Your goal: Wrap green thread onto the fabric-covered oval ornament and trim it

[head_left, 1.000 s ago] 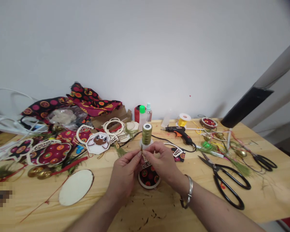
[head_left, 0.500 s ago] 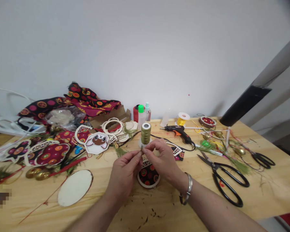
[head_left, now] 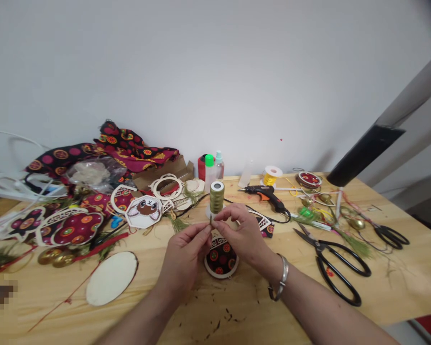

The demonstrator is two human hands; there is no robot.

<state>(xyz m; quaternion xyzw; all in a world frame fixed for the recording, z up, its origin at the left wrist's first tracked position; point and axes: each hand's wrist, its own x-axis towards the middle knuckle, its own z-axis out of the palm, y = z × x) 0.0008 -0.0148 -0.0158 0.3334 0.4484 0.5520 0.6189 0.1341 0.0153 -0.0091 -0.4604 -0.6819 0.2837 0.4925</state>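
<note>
My left hand point(head_left: 187, 255) and my right hand point(head_left: 242, 234) meet above the wooden table point(head_left: 398, 282), fingertips pinched together on a small olive-green tassel point(head_left: 210, 221). Just behind the fingers stands an upright spool of olive-gold thread point(head_left: 216, 197). Under my hands lies a round ornament point(head_left: 221, 258) with red and black patterned fabric and a white fretwork top. A silver bangle point(head_left: 280, 282) sits on my right wrist.
Large black scissors point(head_left: 335, 268) lie to the right, smaller ones point(head_left: 390, 235) further right. A black glue gun point(head_left: 267, 195), a yellow cord spool point(head_left: 272, 177) and bottles point(head_left: 211, 172) stand behind. A white oval plaque point(head_left: 111, 278) and patterned ornaments point(head_left: 75, 226) crowd the left.
Both hands have lifted slightly toward the thread spool while staying pinched on the tassel. The view shifted a little; nothing else on the table moved.
</note>
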